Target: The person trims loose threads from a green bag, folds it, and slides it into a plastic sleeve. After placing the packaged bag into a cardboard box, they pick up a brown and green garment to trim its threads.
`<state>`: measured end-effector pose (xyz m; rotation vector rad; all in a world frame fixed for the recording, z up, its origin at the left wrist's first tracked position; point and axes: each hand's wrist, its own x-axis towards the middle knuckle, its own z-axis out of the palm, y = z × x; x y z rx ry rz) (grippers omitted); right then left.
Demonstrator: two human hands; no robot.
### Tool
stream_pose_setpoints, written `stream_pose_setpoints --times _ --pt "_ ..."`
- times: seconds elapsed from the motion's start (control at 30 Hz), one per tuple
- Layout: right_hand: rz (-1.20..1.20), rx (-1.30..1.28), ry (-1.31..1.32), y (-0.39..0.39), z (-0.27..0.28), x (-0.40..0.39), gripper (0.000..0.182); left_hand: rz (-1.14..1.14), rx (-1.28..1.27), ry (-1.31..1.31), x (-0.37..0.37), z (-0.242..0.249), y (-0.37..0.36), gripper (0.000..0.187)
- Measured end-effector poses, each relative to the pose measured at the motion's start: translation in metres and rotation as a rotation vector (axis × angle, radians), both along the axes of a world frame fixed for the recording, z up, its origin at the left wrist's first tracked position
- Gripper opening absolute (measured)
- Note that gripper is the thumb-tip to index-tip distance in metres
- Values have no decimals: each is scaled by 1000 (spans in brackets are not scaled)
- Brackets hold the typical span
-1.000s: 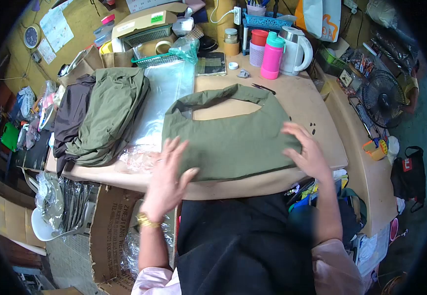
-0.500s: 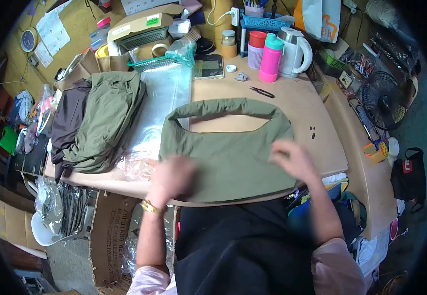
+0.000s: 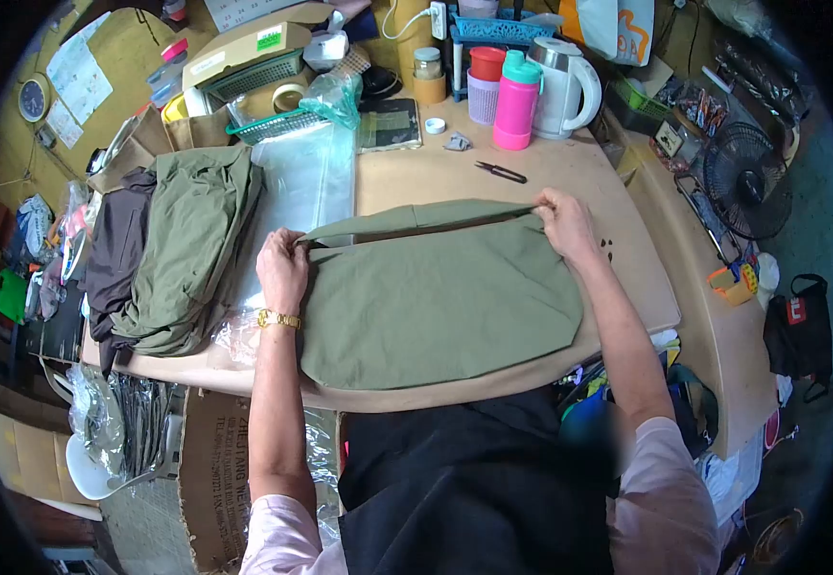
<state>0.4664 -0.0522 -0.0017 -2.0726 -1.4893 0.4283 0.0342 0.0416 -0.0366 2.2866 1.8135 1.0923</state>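
Observation:
An olive-green fabric shoulder bag (image 3: pixel 440 307) lies flat on the table, its strap toward the far side. At the strap's left end, my left hand (image 3: pixel 283 264) pinches the cloth with closed fingers; a gold watch is on that wrist. My right hand (image 3: pixel 563 222) grips the strap's right end in the same way. Between both hands the strap is stretched nearly straight, leaving a narrow slit above the bag's upper edge. To the left rests a pile of olive-green fabric pieces (image 3: pixel 191 249) with dark brown cloth (image 3: pixel 119 259) beside it.
Clear plastic sheets (image 3: pixel 306 177) lie between pile and bag. Black thread snips (image 3: pixel 501 172) sit beyond the strap. Farther back stand a pink bottle (image 3: pixel 516 110), an electric kettle (image 3: pixel 560 91) and a green basket (image 3: pixel 282 126). A cardboard box (image 3: pixel 213 470) is below the table's front edge.
Both hands have moved up from the bag's body to the strap's ends and closed on them. The strap has gone from an arched loop to a flatter, stretched band.

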Motion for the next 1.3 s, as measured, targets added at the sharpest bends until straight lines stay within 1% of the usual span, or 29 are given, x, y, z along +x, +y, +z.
stream_pose_setpoints --times 0.07,0.1,0.17,0.2,0.23,0.27,0.3,0.37,0.4,0.43,0.47,0.5,0.57,0.63,0.67,0.7,0.77,0.8,0.83,0.9,0.97,1.0,1.03,1.07,1.1,1.13,1.17,1.23,1.3 --pt "120 577 -332 -10 -7 -8 24 -44 405 -17 1 16 -14 26" --pt "123 571 -328 -19 -3 -10 24 -92 225 -103 -3 33 -31 39" --pt "312 272 96 -55 20 -10 29 -442 -173 -119 -29 64 -69 54" --pt "486 212 98 -77 36 -12 29 -613 -327 -132 -30 81 -95 66" --pt "659 154 99 -96 44 -15 30 -679 -359 -37 -33 83 -116 71" --pt "660 153 96 -111 38 -17 30 -747 -385 59 -34 81 -132 77" --pt "638 149 -20 -124 31 -19 29 -664 -391 199 -31 76 -145 62" --pt "610 140 -137 -131 14 -12 30 -582 -109 430 -31 54 -152 38" --pt "606 218 -109 -129 1 -4 27 -584 -111 426 -33 41 -149 38" --pt "599 297 -81 -128 -4 0 25 -578 -146 110 -35 30 -145 26" --pt "531 297 68 -125 0 2 14 -563 -174 -205 -38 25 -140 16" --pt "527 299 66 -120 8 0 14 -567 -172 -205 -41 27 -136 16" --pt "248 148 390 -111 25 -6 5 -293 -392 -401 -43 33 -127 4" --pt "294 130 420 -93 13 1 6 -342 -390 -515 -36 31 -112 11" --pt "346 110 451 -84 7 4 7 -416 -274 -651 -24 27 -108 10" --pt "347 112 450 -82 5 4 7 -417 -272 -651 -22 26 -108 10" --pt "393 117 609 -82 -1 2 13 -456 -384 -824 -22 23 -111 12" --pt "394 116 610 -82 -9 2 13 -483 -488 -793 -36 12 -107 17" --pt "338 123 524 -86 -19 3 15 -486 -488 -792 -45 5 -108 17" --pt "280 138 435 -100 -21 -5 17 -597 -326 -423 -58 -5 -116 19" --pt "299 607 -11 -130 -2 -28 25 -651 -394 -337 -61 20 -146 21" --pt "298 607 -11 -146 1 -31 25 -660 -341 -211 -55 39 -164 25" --pt "438 574 -174 -164 3 -33 29 -667 -288 -85 -50 46 -178 31" --pt "578 537 -339 -177 2 -34 34 -665 -290 -84 -46 41 -190 31" --pt "580 538 -338 -186 -5 -37 34 -563 -269 6 -43 33 -200 35" --pt "591 467 -456 -193 -13 -40 36 -459 -252 95 -43 26 -206 39" --pt "601 392 -572 -197 -22 -40 38 -456 -258 95 -45 12 -203 39" --pt "596 415 -618 -189 -40 -34 38 -423 8 92 -51 -26 -194 41" --pt "537 484 -457 -178 -42 -31 38 -428 36 82 -54 -33 -185 43"
